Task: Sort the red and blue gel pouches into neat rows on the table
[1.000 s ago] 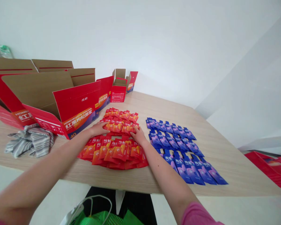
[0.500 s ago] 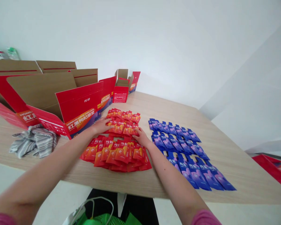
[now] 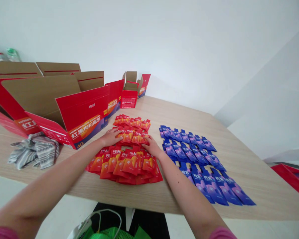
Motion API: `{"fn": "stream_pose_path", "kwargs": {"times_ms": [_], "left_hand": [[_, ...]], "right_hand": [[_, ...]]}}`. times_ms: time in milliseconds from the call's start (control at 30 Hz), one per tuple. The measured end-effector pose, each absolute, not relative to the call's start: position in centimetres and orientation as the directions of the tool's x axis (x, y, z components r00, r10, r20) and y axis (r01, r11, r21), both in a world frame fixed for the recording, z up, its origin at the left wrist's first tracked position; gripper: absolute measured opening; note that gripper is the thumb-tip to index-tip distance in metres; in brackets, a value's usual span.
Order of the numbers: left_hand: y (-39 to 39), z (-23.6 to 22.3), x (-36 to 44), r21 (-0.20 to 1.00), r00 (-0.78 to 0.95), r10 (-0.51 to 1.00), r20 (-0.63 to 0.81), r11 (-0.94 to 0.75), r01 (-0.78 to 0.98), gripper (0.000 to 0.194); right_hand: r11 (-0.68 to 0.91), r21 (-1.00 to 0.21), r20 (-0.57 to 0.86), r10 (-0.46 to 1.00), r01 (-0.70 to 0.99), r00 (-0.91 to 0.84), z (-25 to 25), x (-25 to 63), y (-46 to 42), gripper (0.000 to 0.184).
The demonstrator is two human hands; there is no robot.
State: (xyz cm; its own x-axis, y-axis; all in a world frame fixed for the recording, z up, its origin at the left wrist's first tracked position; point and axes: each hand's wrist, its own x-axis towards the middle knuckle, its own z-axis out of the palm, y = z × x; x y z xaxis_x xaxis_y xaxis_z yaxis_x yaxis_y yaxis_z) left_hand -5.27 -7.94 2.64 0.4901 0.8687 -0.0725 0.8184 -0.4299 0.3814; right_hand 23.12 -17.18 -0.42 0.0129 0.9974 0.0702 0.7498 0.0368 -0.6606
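Note:
Red and orange pouches lie on the wooden table in three overlapping rows. My left hand (image 3: 111,137) rests at the left end of the middle row of red pouches (image 3: 129,135), fingers stretched out over its edge. At the opposite end of that row is my right hand (image 3: 151,146), its fingers extended onto the last pouches. Nearest me, the front row of red pouches (image 3: 129,162) fans out wider, below both hands. Behind them sits the back row of red pouches (image 3: 136,122). Parts of the end pouches are hidden under my fingers.
Rows of blue pouches (image 3: 189,151) lie to the right. Open red cartons (image 3: 83,116) stand at the left, with a smaller open box (image 3: 129,99) at the back. Striped gloves (image 3: 37,151) lie by the cartons. A red package (image 3: 292,177) is at the far right.
My left hand has slid slightly toward me and right along the middle row's end. My right hand stays nearly in place. The view has shifted a little.

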Motion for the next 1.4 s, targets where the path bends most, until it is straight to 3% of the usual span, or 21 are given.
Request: {"fn": "stream_pose_path", "kwargs": {"times_ms": [367, 533, 700, 967, 1100, 1167, 1300, 1400], "left_hand": [[-10.1, 4.4, -9.4, 0.523, 0.422, 0.907, 0.016, -0.367, 0.769, 0.077], [-15.4, 4.5, -13.1, 0.558, 0.314, 0.949, -0.01, -0.255, 0.79, 0.079], [-21.5, 3.2, -13.8, 0.636, 0.306, 0.952, -0.027, -0.22, 0.74, 0.078], [-25.0, 0.4, -12.3, 0.586, 0.212, 0.976, -0.044, -0.147, 0.797, 0.075], [-25.2, 2.0, -11.7, 0.583, 0.223, 0.961, 0.164, -0.277, 0.764, 0.066], [-25.4, 3.2, -11.0, 0.546, 0.339, 0.905, 0.256, -0.425, 0.722, 0.06], [-25.9, 4.7, -8.5, 0.402, 0.666, 0.718, 0.202, -0.681, 0.612, 0.059], [-26.1, 4.4, -6.5, 0.274, 0.78, 0.611, 0.135, -0.78, 0.563, 0.064]], "right_hand": [[-0.013, -0.716, 0.09, 0.99, 0.698, 0.111, 0.9, 23.7, -18.0, 0.069], [0.112, -0.709, 0.2, 0.979, 0.696, 0.047, 2.0, 23.4, -24.2, 0.062], [0.049, -0.69, 0.191, 0.975, 0.722, 0.116, -0.1, 20.3, -31.7, 0.058], [0.061, -0.631, 0.21, 0.973, 0.773, 0.094, -1.1, 17.1, -33.4, 0.054], [0.088, -0.637, 0.238, 0.967, 0.766, 0.087, -1.0, 17.6, -33.5, 0.06], [0.102, -0.64, 0.27, 0.958, 0.761, 0.099, -0.9, 17.9, -33.8, 0.061], [0.127, -0.616, 0.337, 0.935, 0.777, 0.114, -0.9, 18.1, -34.3, 0.057], [0.134, -0.609, 0.323, 0.942, 0.781, 0.09, -1.2, 18.4, -34.4, 0.056]]}}
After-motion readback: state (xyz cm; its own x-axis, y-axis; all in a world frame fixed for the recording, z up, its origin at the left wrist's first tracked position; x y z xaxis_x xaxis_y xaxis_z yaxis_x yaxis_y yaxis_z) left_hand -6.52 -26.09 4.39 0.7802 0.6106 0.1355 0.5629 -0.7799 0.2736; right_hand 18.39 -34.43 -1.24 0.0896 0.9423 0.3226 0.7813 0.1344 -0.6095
